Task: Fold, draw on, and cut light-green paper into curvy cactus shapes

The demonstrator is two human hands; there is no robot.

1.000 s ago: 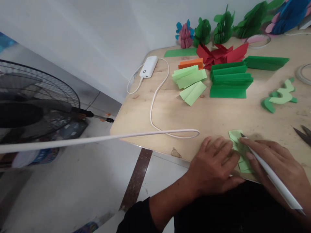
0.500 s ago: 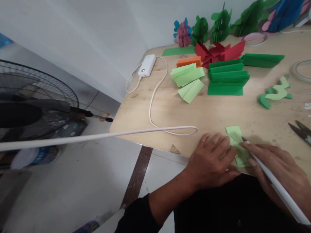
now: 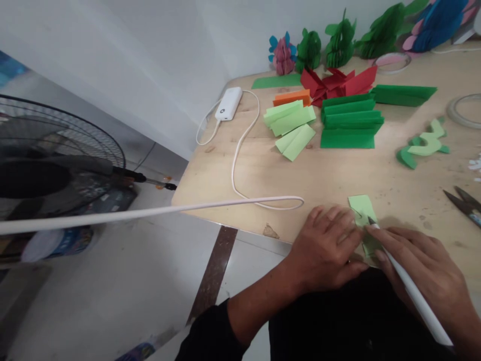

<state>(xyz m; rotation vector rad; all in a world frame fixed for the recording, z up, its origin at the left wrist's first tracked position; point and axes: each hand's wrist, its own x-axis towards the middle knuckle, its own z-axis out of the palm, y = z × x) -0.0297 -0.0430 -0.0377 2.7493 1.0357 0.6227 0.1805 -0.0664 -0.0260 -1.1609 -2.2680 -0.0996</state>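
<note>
At the near edge of the pale wooden tabletop [image 3: 270, 173], a light green paper strip [image 3: 361, 203] lies between the two hands. Its far end shows; fingers cover much of the rest. A curved line or edge shows near its middle; cannot tell which.

Left hand [image 3: 326, 248]: palm down, fingers bent, fingertips at the strip's left side. Underside hidden; cannot tell whether it pinches anything.

Right hand [image 3: 426, 260]: grasping a slim white pen with a dark tip [image 3: 408, 286]. Tip is over the strip; contact too small to make out.

Dark-bladed scissors [image 3: 464, 203] cut off by right edge, as are white scraps [image 3: 475, 165] and a pale tape ring [image 3: 466, 111]. A blue pleated paper figure [image 3: 439, 25] is cut off at top.

Left of the left hand, a loop of white cable [image 3: 240, 200] lies on the wood, its thick run crossing the table edge. Beyond: folded light green papers [image 3: 290, 120], dark green folded stacks [image 3: 351, 125], red folded paper [image 3: 340, 84]. Wavy green cutouts [image 3: 424, 145] lie beyond the right hand. Black-caged fan [image 3: 37, 168], partly out of frame, far left.
</note>
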